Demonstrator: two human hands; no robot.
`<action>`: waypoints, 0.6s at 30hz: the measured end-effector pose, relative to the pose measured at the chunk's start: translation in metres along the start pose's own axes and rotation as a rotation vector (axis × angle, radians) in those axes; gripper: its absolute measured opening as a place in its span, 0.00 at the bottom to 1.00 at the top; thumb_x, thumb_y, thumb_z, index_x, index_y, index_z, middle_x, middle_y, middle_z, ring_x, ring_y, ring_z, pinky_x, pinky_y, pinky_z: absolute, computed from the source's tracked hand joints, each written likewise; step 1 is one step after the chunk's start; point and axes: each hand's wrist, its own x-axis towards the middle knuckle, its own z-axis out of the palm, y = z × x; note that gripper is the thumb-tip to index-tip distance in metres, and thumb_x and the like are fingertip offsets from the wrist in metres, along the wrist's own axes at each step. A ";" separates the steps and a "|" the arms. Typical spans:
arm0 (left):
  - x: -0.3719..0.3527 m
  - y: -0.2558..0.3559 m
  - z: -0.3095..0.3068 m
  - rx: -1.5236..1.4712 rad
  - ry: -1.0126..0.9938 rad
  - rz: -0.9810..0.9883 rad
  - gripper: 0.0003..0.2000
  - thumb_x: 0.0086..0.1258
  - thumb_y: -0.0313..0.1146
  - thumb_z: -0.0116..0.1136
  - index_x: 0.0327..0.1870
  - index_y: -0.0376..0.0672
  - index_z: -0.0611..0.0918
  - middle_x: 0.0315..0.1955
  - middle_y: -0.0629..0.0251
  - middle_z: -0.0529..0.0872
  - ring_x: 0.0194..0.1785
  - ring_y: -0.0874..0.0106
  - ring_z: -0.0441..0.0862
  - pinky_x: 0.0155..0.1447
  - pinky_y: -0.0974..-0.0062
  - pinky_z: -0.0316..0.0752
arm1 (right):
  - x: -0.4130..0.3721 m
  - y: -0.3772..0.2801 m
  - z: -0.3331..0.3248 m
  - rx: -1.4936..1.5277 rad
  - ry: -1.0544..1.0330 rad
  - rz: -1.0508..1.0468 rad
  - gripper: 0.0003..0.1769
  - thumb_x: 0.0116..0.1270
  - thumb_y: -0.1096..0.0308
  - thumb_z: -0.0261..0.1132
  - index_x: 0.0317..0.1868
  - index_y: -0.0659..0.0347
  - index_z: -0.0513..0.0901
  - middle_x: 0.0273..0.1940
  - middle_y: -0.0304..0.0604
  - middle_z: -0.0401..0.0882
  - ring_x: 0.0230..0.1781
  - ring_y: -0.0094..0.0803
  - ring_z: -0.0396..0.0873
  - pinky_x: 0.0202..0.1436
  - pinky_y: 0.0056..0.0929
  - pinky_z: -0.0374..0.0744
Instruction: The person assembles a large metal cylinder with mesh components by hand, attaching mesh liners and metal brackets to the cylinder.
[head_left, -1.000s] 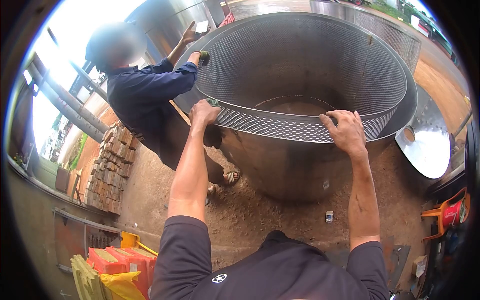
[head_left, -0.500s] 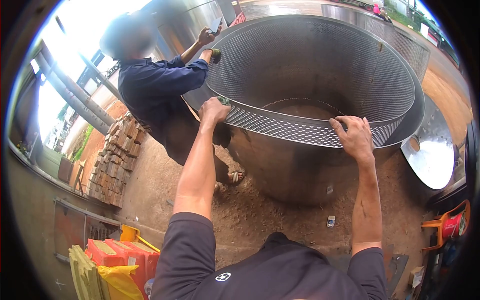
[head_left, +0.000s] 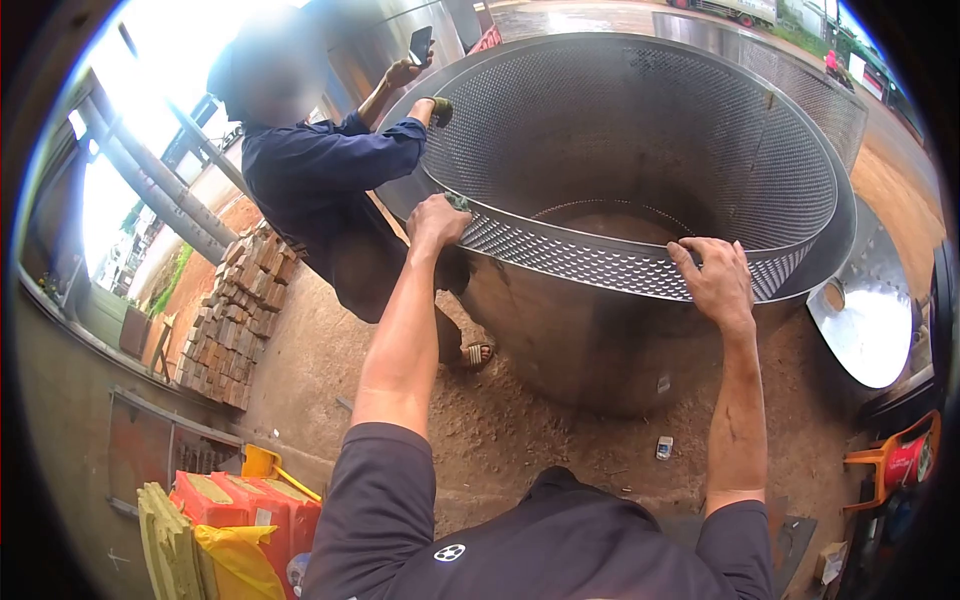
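A large perforated metal cylinder (head_left: 600, 258) stands inside a wider smooth metal drum (head_left: 590, 350), with its upper rim above the drum's edge. My left hand (head_left: 437, 222) is closed on the cylinder's near-left rim, a bit of green cloth (head_left: 457, 202) showing at its fingers. On the near-right rim, my right hand (head_left: 718, 282) has its fingers hooked over the perforated sheet. Both arms are stretched forward, and the fingertips on the inner side are partly hidden.
At left, a person in a dark blue sleeve (head_left: 335, 160) holds a phone (head_left: 420, 46) and rests a gloved hand (head_left: 441, 111) on the rim. Stacked wood blocks (head_left: 235, 320), red packages (head_left: 235, 500), a shiny metal sheet (head_left: 862, 335) and an orange chair (head_left: 885, 455) stand around.
My hands keep their places on the rim while the view shifts slightly. The other person's phone has turned more upright.
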 end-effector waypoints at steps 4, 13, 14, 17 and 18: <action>0.003 -0.002 0.001 0.000 -0.006 0.002 0.24 0.57 0.42 0.62 0.51 0.36 0.88 0.52 0.43 0.88 0.60 0.49 0.85 0.64 0.59 0.79 | 0.000 -0.001 0.000 0.002 0.009 0.002 0.32 0.77 0.38 0.56 0.55 0.60 0.88 0.58 0.48 0.86 0.67 0.43 0.77 0.81 0.51 0.59; 0.003 -0.002 0.004 -0.010 0.011 0.010 0.24 0.56 0.42 0.62 0.51 0.36 0.88 0.51 0.42 0.89 0.60 0.49 0.85 0.65 0.59 0.78 | 0.001 0.001 0.001 0.008 0.001 -0.004 0.31 0.77 0.40 0.58 0.55 0.60 0.88 0.58 0.48 0.86 0.67 0.43 0.77 0.81 0.50 0.59; 0.002 -0.002 0.004 -0.010 0.011 0.008 0.24 0.56 0.42 0.62 0.51 0.36 0.88 0.51 0.42 0.89 0.60 0.49 0.85 0.65 0.59 0.78 | 0.001 0.000 0.001 0.008 -0.001 -0.005 0.31 0.77 0.40 0.58 0.55 0.60 0.88 0.58 0.48 0.86 0.67 0.43 0.77 0.81 0.50 0.59; 0.002 -0.003 0.004 -0.029 0.023 0.006 0.24 0.56 0.41 0.62 0.51 0.35 0.88 0.51 0.42 0.88 0.60 0.49 0.85 0.65 0.59 0.78 | 0.000 -0.001 0.001 0.011 0.018 -0.004 0.31 0.77 0.40 0.58 0.55 0.60 0.88 0.58 0.47 0.86 0.67 0.43 0.77 0.81 0.50 0.59; 0.003 -0.004 0.004 -0.027 0.017 0.010 0.24 0.56 0.41 0.62 0.50 0.35 0.88 0.52 0.42 0.88 0.60 0.49 0.85 0.65 0.60 0.78 | 0.001 -0.001 0.000 0.011 0.010 -0.005 0.30 0.77 0.40 0.58 0.55 0.60 0.88 0.58 0.47 0.86 0.67 0.43 0.77 0.81 0.50 0.58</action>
